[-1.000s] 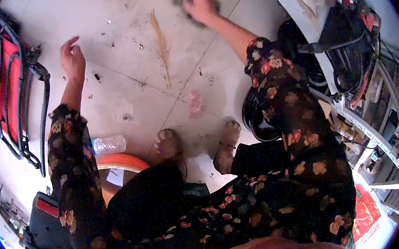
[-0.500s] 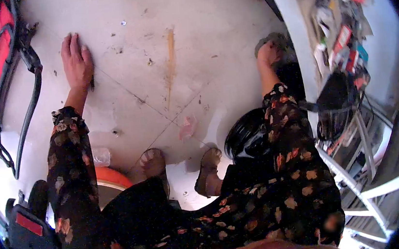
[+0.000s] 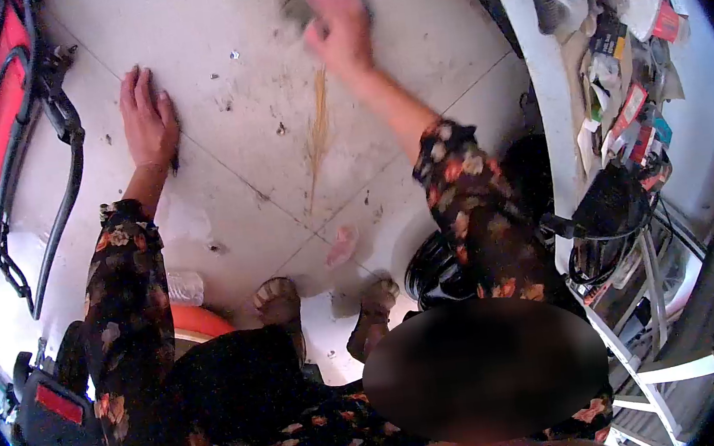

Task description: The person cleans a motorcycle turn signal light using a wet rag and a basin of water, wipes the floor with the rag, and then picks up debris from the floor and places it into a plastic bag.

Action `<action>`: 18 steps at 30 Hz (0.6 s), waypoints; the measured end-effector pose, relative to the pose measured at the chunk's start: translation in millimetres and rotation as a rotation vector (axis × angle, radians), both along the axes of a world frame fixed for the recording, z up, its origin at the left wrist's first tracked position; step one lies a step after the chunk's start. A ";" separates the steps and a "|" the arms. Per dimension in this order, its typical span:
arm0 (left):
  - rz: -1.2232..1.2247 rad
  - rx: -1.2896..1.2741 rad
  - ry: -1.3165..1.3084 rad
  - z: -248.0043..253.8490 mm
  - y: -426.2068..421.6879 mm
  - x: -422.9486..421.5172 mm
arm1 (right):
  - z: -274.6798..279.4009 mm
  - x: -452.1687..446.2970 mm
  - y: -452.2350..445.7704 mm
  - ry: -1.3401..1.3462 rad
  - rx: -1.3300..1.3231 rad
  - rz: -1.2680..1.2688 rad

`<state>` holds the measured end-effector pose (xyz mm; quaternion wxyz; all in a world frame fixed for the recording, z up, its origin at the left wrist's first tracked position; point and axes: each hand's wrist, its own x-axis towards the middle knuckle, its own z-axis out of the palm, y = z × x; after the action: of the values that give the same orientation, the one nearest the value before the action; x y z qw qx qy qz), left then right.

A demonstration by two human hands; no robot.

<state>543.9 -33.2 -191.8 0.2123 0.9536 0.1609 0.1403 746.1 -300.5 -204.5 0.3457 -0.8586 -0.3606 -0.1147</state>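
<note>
My left hand lies flat on the pale tiled floor, fingers stretched out. A small dark thing shows beside its wrist; its kind is unclear. At the top middle, my right hand is closed on a grey-green rag, blurred by motion and pressed to the floor. Just below that hand runs a yellowish-brown streak, perhaps a thin bundle of straw. Bits of dirt and a small shiny scrap lie between my hands.
To the left stands a folded red chair with a black frame. At right, a white shelf is heaped with packets and clutter. Near my feet are a pink scrap, a black shiny bag and an orange-rimmed tub.
My right hand has swept the rag from beside the shelf at the right to the top middle of the floor. My left hand stays flat in its place; the view has shifted slightly.
</note>
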 end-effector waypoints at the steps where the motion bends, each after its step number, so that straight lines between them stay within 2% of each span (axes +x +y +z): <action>1: -0.002 -0.007 -0.004 -2.6 0.4 -0.4 | 2.5 -33.4 7.4 0.023 -0.048 0.113; 4: 0.004 -0.019 0.011 -2.5 2.7 -4.8 | 25.4 -95.0 -2.8 0.281 -0.138 0.350; 6: 0.019 -0.038 0.025 3.8 1.5 -3.5 | 54.6 -93.3 -38.6 0.423 -0.058 0.093; 7: 0.013 -0.030 0.008 4.0 3.9 -2.4 | 59.3 -80.5 -68.1 0.320 -0.015 -0.054; 9: -0.017 -0.031 -0.011 4.5 2.9 -3.5 | 56.5 -44.5 -152.6 0.137 -0.155 -0.462; 10: -0.019 -0.027 -0.017 2.5 4.7 -2.7 | 64.3 -31.5 -185.8 0.278 0.009 -0.626; 11: -0.025 -0.026 -0.023 -1.5 7.2 -0.7 | 55.2 -10.5 -246.0 0.263 -0.125 -0.769; 13: -0.029 -0.030 -0.013 -2.0 3.9 -6.6 | 22.8 -21.3 -307.3 0.279 -0.408 -1.003; 14: -0.018 -0.025 -0.017 -1.6 3.0 -4.0 | 16.4 -25.7 -299.5 0.295 -0.538 -1.084; 16: 0.010 -0.018 -0.006 -0.8 2.1 -1.8 | 1.5 -26.2 -260.7 0.216 -0.571 -1.165; 17: 0.017 -0.018 0.002 0.3 2.3 0.8 | 0.3 -34.3 -203.9 0.124 -0.466 -1.171; 18: 0.020 -0.020 0.017 3.4 2.3 0.5 | -2.6 -40.1 -164.8 0.046 -0.454 -1.023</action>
<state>544.4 -30.9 -188.4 0.2190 0.9510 0.1735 0.1327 706.1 -465.3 -207.1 0.0601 -0.9794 0.0940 -0.1683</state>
